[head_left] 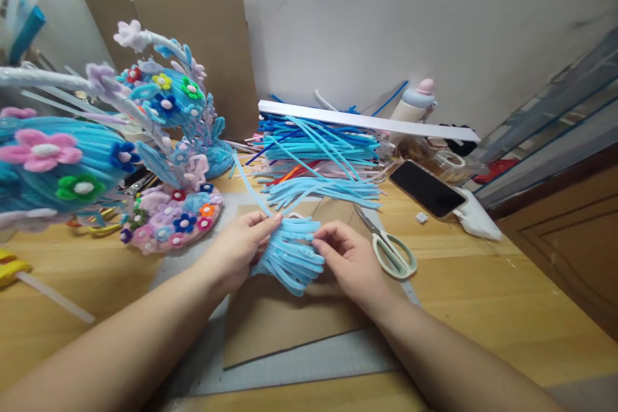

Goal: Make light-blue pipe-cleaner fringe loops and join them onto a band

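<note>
A bundle of light blue pipe cleaners [292,254] is held above a brown cardboard sheet [270,328]. My left hand [248,244] is closed around its left side, thumb on top, and two long light blue stems stick up from near that thumb. At the bundle's right edge, my right hand [340,254] has its thumb and forefinger pinched on the end of a blue stem. The other fingers of that hand are curled. Scissors with pale green handles [393,256] lie just right of my right hand, blades pointing away.
Behind the cardboard lies a pile of blue pipe cleaners [318,148], with a white strip [367,121] across it. Flower-covered pipe-cleaner ornaments [168,100] stand at left. A phone [427,188] and a bottle [412,109] are at right. A yellow-handled tool [12,267] lies far left.
</note>
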`<state>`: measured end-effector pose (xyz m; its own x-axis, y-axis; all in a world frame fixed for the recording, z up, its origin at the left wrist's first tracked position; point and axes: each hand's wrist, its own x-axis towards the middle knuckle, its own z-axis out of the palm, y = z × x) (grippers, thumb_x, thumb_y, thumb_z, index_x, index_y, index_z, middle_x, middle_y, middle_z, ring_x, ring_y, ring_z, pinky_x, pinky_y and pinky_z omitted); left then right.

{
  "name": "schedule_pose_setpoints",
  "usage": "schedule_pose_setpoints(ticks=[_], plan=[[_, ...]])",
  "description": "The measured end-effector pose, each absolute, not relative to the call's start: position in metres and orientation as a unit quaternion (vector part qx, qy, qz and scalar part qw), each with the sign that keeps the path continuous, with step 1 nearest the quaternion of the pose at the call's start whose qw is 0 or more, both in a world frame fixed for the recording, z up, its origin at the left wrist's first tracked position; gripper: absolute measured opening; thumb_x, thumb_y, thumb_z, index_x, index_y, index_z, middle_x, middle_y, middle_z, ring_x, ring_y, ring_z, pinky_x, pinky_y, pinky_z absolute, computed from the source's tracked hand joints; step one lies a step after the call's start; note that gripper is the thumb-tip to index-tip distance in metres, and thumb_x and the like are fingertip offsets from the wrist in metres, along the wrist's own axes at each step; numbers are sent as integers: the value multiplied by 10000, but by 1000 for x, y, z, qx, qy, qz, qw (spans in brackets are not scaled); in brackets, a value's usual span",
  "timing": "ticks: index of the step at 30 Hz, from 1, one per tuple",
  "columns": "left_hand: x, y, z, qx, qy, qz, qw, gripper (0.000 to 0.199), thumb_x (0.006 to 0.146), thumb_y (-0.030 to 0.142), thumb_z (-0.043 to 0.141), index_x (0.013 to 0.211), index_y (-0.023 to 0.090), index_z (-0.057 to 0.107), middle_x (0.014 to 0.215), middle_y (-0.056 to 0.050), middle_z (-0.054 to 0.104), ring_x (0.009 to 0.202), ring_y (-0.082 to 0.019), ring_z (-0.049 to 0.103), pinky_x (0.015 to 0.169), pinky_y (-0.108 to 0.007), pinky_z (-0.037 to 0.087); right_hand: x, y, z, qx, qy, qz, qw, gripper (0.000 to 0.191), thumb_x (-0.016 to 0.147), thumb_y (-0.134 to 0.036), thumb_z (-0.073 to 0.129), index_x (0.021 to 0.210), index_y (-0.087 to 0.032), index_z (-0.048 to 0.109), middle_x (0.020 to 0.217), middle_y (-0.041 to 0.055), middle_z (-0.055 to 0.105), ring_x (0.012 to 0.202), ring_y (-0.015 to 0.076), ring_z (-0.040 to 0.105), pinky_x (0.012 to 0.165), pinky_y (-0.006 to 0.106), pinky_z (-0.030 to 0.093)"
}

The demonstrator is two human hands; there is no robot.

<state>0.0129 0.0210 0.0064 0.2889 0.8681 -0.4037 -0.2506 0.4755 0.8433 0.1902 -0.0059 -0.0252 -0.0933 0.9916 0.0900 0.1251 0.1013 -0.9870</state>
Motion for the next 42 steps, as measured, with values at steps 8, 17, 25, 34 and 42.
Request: schedule_pose_setpoints(ticks=[8,17,25,34,42], plan=[[15,22,-2,481,494,419,591,238,631,264,721,734,132,552,556,44,556,483,-77,514,468,-180,392,192,-2,-21,-465,-461,557,511,217,768,-320,612,906,-222,476,705,-28,555,545,97,515,500,215,427],[11,33,-22,465,486,449,589,282,649,341,702,750,144,527,591,28,594,515,-111,558,496,-208,418,189,-2,-25,-453,-560,499,482,93,744,-170,587,832,-191,564,833,16,586,754,136,560,693,263,451],[7,39,-14,418,341,396,743,489,671,234,703,1107,161,494,804,-58,691,688,-197,655,637,-294,500,196,6,-42,-483,-608,417,473,148,797,-176,520,914,-194,609,923,54,652,859,180,603,757,299,466],[10,36,-16,530,363,418,642,621,722,207,648,1263,153,348,964,-109,680,871,-236,646,765,-356,504,205,3,-21,-520,-696,314,384,120,862,-235,463,866,-210,581,714,-4,614,651,135,576,631,247,429],[16,28,-23,523,423,476,567,597,700,221,654,1227,141,387,907,-82,689,844,-205,646,716,-273,495,196,-2,-23,-474,-745,311,351,105,863,-162,441,799,-195,518,765,6,540,725,137,515,665,255,401]])
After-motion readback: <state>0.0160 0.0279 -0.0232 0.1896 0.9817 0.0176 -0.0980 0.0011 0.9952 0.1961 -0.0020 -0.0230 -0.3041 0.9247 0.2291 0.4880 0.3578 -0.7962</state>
